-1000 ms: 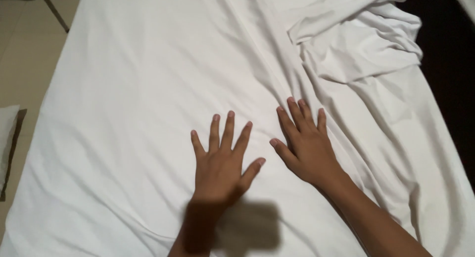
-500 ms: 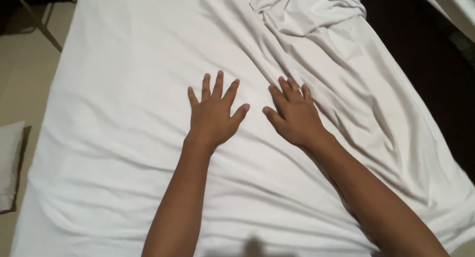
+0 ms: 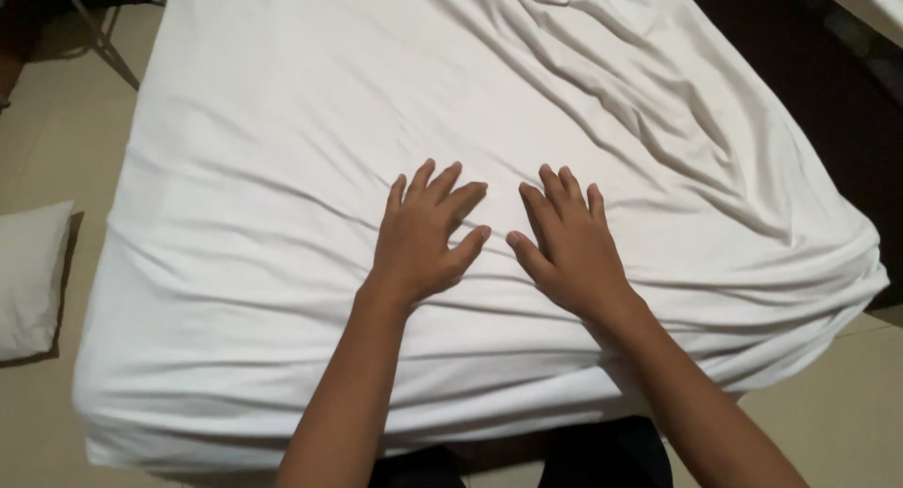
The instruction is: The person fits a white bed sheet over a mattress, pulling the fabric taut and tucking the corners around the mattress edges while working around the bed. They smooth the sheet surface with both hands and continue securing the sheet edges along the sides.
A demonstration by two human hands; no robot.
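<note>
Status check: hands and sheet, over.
Left hand and right hand flat, fingers spread, on white sheet. Sheet creased toward far right. Pillow on floor, clear of hands.

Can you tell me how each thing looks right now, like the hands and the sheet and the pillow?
left hand: open, flat on the sheet, fingers spread.
right hand: open, flat on the sheet beside the left.
white sheet: spread over the bed, wrinkled, more so at the far right.
pillow: lying on the floor, left of the bed.

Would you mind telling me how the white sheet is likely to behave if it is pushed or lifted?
The white sheet looks floppy: long creases run across it, so pushing would probably bunch it. Both the left hand and right hand lie flat on it. It probably lifts lightly, draping limply.
</note>
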